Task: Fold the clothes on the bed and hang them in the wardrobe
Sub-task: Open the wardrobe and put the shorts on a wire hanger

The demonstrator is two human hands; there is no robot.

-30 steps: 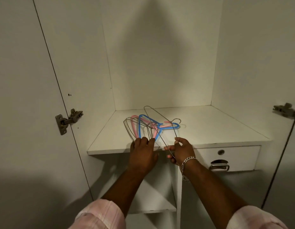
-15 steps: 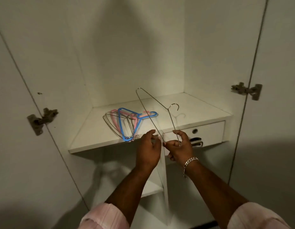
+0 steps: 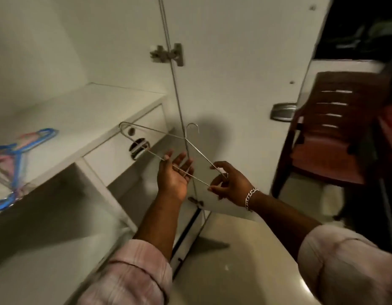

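Observation:
A thin metal wire hanger (image 3: 146,129) is held in the air in front of the open white wardrobe. My right hand (image 3: 229,183) pinches its corner between thumb and fingers. My left hand (image 3: 174,175) is palm up with straight fingers under the hanger's bottom wire, touching it. Several blue and pink plastic hangers (image 3: 13,155) lie in a pile on the wardrobe shelf (image 3: 80,119) at the far left. No clothes and no bed are in view.
A drawer (image 3: 116,155) with a keyhole and a metal handle sits under the shelf. The open wardrobe door (image 3: 234,84) with its hinge stands just behind the hanger. A brown plastic chair (image 3: 331,133) is at the right. Pale floor lies below.
The view has swung right, away from the shelf. The wire hanger has come away from the pile with my right hand. My left hand has let go of its grip and opened under the wire.

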